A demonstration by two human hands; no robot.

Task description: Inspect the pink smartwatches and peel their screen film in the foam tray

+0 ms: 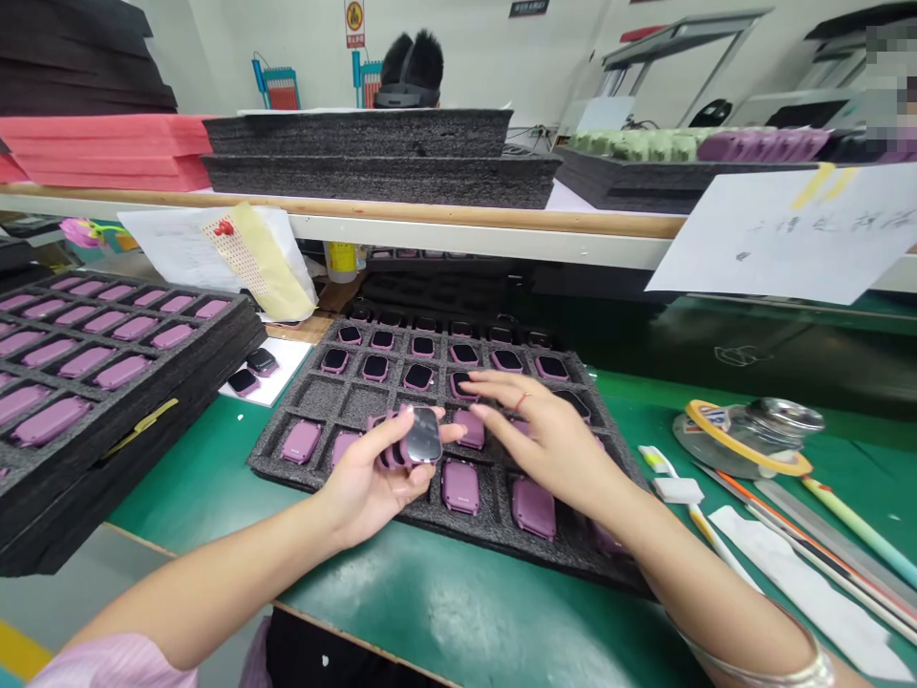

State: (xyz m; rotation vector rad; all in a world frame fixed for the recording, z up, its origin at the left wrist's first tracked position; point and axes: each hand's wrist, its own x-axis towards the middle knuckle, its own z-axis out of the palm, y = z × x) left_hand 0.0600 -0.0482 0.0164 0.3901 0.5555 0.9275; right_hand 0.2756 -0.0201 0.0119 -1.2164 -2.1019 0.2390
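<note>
Cradling glossy watch (421, 437) above foam tray (319, 394)

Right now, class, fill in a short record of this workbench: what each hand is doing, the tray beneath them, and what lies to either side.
Left hand: holds a purple watch body, glossy screen showing
Right hand: open, fingers spread, low over the foam tray; contact unclear
Tray contents: screen-up units in the back rows, face-down units in front, some pockets bare
Left side: second foam tray of purple pieces
Right side: tape roll and pen on the green mat
</note>
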